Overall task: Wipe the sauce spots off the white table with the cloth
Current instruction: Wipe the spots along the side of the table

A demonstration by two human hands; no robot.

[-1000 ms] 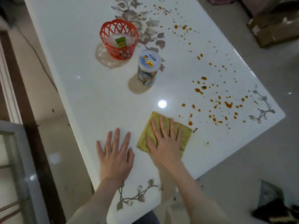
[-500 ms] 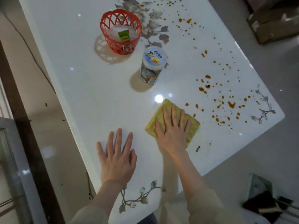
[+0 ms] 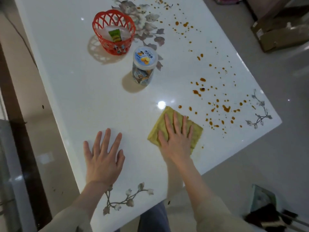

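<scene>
A folded yellow cloth (image 3: 196,131) lies flat on the glossy white table (image 3: 87,91). My right hand (image 3: 175,139) presses on it with straight, spread fingers. My left hand (image 3: 103,156) rests flat on the bare tabletop to the cloth's left, fingers spread. Several orange-brown sauce spots (image 3: 226,108) speckle the table to the right of the cloth and run in a band toward the far end. A few small spots sit just off the cloth's right corner.
A red plastic basket (image 3: 113,22) with packets inside stands at the far left. A clear jar with a white and blue lid (image 3: 145,58) stands in front of it. Printed flowers mark the table's corners. A cardboard box (image 3: 275,34) and a dustpan (image 3: 264,200) are on the floor.
My right hand has slid the cloth away from me and to the right, over the nearest spots. My left hand has stayed flat in place.
</scene>
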